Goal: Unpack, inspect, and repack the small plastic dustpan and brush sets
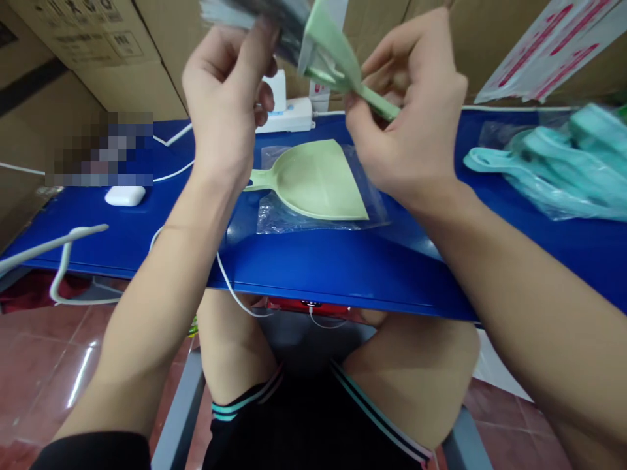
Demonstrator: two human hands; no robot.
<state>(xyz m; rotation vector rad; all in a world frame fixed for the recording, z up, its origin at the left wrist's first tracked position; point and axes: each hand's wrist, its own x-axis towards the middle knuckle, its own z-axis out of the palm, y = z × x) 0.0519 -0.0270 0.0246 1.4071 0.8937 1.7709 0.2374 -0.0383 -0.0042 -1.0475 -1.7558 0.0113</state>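
Observation:
A light green hand brush (337, 55) with dark bristles is held up above the table, partly cut off by the top edge of the view. My left hand (225, 85) is closed around the bristle end, its thumb on top. At the other end, my right hand (414, 98) pinches the green handle between thumb and fingers. Below and between the hands lies a matching green dustpan (318, 179), face up on a clear plastic bag (274, 220), its handle pointing left and partly behind my left wrist.
Teal plastic pieces with handles (548, 156) lie in clear wrap on the right of the blue table (313, 267). A white power strip (291, 117) sits at the back by cardboard boxes (161, 39). On the left are a white case (125, 195), cables and a white bent rod (66, 254).

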